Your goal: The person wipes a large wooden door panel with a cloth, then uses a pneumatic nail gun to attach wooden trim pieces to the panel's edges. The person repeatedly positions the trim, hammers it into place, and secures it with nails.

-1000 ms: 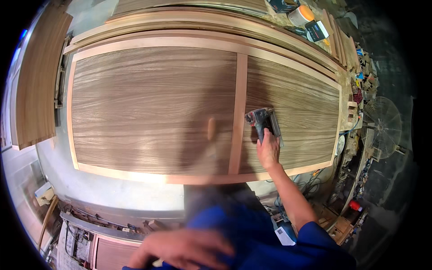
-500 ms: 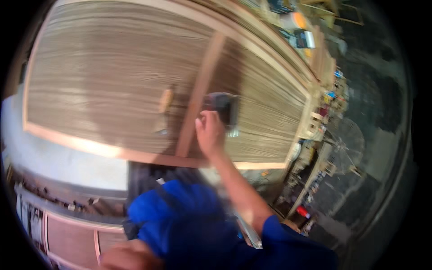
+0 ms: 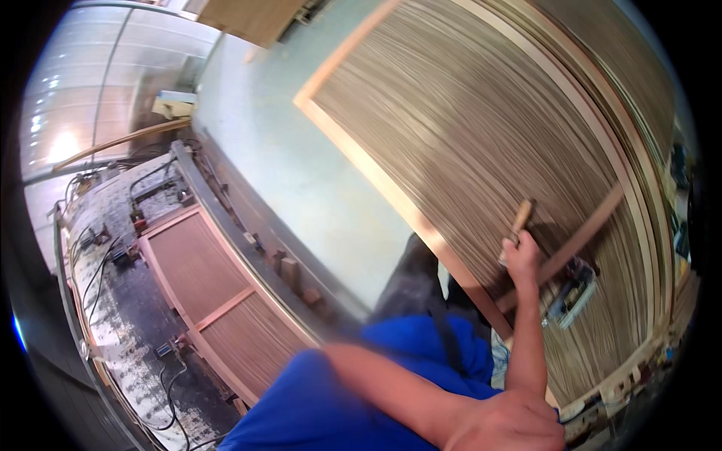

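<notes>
My right hand is closed around the lower part of a wooden-handled tool, perhaps a chisel. Its handle, dark at the end, points away from me, and its blade is mostly hidden by my fingers. The tool is over a brown wood-grain panel with pale wooden edging. Across the panel runs a wooden crosspiece, just right of my right hand. A clear plastic container with small items lies beyond it. At the lower edge my left hand is curled by my right forearm; what it holds, if anything, is hidden.
At left, a smaller framed panel lies on a stained bench with clamps and dark cables. Between the benches stretches a pale floor. Wood blocks line the bench rail. A wooden board stands at the far left.
My view has swung left, bringing the other bench into sight. My right hand has moved from beside the container to the wooden-handled tool and closed on it. My left arm has come across my body.
</notes>
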A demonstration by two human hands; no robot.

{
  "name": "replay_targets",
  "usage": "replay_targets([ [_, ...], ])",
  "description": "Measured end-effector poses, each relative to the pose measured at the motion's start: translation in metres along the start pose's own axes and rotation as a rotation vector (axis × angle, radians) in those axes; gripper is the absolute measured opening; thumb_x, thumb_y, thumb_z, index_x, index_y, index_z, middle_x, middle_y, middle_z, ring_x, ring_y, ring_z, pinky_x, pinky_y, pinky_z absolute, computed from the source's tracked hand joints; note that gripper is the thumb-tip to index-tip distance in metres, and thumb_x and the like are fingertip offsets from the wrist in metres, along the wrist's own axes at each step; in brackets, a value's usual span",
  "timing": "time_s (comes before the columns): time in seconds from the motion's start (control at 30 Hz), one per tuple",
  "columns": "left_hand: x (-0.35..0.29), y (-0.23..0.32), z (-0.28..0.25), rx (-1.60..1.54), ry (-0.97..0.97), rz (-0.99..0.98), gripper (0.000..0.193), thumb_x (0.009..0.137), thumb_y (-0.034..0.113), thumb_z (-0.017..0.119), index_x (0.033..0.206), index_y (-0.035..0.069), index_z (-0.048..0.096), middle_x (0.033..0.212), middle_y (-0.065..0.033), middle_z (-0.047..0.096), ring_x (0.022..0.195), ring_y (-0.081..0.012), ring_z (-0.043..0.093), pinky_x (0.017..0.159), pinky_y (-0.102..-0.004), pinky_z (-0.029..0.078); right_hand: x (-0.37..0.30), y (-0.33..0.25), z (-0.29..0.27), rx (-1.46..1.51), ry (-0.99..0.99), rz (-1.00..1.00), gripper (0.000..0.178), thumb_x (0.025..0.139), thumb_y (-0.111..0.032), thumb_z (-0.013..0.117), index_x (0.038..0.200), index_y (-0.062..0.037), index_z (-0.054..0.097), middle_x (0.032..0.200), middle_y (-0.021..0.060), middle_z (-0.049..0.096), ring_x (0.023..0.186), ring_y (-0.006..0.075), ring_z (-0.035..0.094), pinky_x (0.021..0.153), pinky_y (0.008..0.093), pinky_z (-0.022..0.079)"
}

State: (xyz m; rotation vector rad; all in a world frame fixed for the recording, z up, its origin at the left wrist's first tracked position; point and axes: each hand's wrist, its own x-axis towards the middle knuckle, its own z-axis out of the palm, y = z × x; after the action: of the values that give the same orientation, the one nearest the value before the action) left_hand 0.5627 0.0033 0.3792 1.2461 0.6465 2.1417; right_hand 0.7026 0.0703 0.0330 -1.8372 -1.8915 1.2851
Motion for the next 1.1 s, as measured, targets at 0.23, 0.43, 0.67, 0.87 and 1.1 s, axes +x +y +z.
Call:
replay_targets([
  [0.23,-0.001,-0.005,-0.151,0.249,-0.700,-0.250,0.027,0.093,0.023,0.069,0.112,0.004,0.070,0.102,-0.0159,0.064,0.089,-0.0326,0.067,0.074,-0.0411,0.055,0.012,-0.104,0.047,0.587,0.040,0.017,0.012,0.089,-0.003,0.077,0.087,0.0012,0.066,0.079,0.0058,0.071,0.066,0.0158,0.070,0.058,0.0317,0.053],
  [0.43,-0.026,-0.065,-0.402,0.621,0.181,-0.994,0.020,0.092,0.001,0.070,0.112,0.005,0.068,0.097,-0.0122,0.065,0.088,-0.0275,0.065,0.076,-0.0364,0.055,0.058,-0.215,0.130,0.127,0.065,-0.359,0.011,0.092,-0.012,0.078,0.088,-0.0041,0.072,0.089,0.0112,0.073,0.078,0.0321,0.070,0.069,0.0403,0.055],
  [0.67,-0.024,-0.148,-0.633,0.876,0.623,-1.327,0.075,0.095,0.039,0.080,0.141,-0.011,0.048,0.135,-0.0226,0.062,0.121,-0.0263,0.063,0.102,-0.0394,0.052,0.096,-0.326,0.247,0.088,-0.019,-0.464,0.010,0.092,-0.006,0.076,0.088,0.0006,0.070,0.092,0.0149,0.073,0.080,0.0319,0.071,0.070,0.0393,0.055],
  [0.87,0.003,-0.176,-0.616,0.632,0.556,-1.124,0.059,0.093,0.036,0.083,0.123,-0.009,0.061,0.114,-0.0175,0.071,0.105,-0.0248,0.067,0.096,-0.0387,0.053,0.092,-0.334,0.266,-0.061,-0.083,-0.460,0.004,0.095,-0.005,0.068,0.097,-0.0021,0.068,0.096,0.0159,0.072,0.083,0.0379,0.070,0.072,0.0409,0.057],
  [1.1,-0.019,-0.186,-0.632,0.715,0.502,-1.117,0.072,0.096,0.038,0.080,0.133,-0.014,0.047,0.128,-0.0265,0.061,0.120,-0.0332,0.062,0.105,-0.0446,0.050,0.102,-0.342,0.266,0.017,-0.108,-0.220,0.004,0.093,-0.001,0.070,0.096,-0.0009,0.068,0.093,0.0173,0.071,0.082,0.0374,0.071,0.070,0.0396,0.057],
])
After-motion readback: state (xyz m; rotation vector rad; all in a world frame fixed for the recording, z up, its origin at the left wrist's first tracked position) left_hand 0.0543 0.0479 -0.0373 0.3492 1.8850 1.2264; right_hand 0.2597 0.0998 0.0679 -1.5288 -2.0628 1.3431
